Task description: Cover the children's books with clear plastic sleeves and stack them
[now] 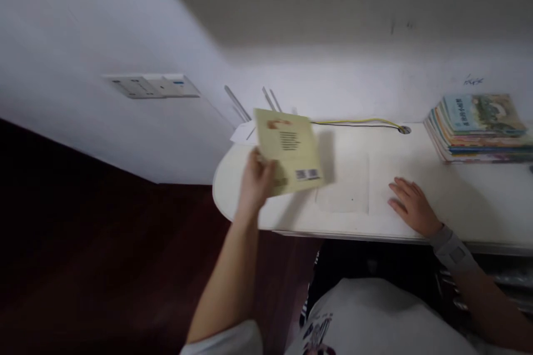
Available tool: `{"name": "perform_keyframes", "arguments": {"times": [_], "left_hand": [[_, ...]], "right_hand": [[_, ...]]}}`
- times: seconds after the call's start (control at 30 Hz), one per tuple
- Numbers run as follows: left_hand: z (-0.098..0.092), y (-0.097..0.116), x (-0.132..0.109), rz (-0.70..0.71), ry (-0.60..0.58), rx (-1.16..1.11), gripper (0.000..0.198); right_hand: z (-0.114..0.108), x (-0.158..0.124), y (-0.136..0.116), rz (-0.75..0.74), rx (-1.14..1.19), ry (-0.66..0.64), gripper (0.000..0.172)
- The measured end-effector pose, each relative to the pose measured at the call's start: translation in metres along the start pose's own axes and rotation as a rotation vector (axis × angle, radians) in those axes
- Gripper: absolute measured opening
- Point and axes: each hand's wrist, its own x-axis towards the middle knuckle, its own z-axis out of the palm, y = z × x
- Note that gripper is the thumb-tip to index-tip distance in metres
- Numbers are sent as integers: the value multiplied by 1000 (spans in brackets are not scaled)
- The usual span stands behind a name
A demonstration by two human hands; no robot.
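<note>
My left hand (257,180) grips a thin pale-yellow book (289,150) by its lower left corner, thumb in front. The book is held tilted above the left part of the white desk (383,169), its printed cover with a barcode facing me. My right hand (412,205) lies with fingers stretched out on the desk near its front edge, holding nothing. A grey band is on that wrist. Between the hands, a pale, flat rectangular shape (343,191) shows on the desk top; I cannot tell what it is.
A stack of picture books (478,127) stands at the back right. A white router with antennas (244,132) sits behind the held book. Yellow and black cables (358,122) run along the wall to a cable hole (404,130). A socket panel (152,86) is on the left wall.
</note>
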Motion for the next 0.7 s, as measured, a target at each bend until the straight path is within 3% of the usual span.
{"name": "perform_keyframes", "arguments": {"times": [0.1, 0.2, 0.33, 0.5, 0.7], "left_hand": [[65, 12, -27, -190, -343, -413, 54], [102, 10, -43, -274, -488, -516, 56], [106, -4, -44, -210, -454, -317, 45], [98, -16, -46, -27, -401, 272, 27], [109, -26, -64, 128, -192, 506, 43]], "right_hand": [[0, -6, 2, 30, -35, -61, 45], [0, -10, 4, 37, -51, -107, 46], [-1, -10, 4, 50, -55, -115, 45], [-4, -10, 5, 39, -51, -116, 44], [-5, 1, -17, 61, -52, -90, 46]]}}
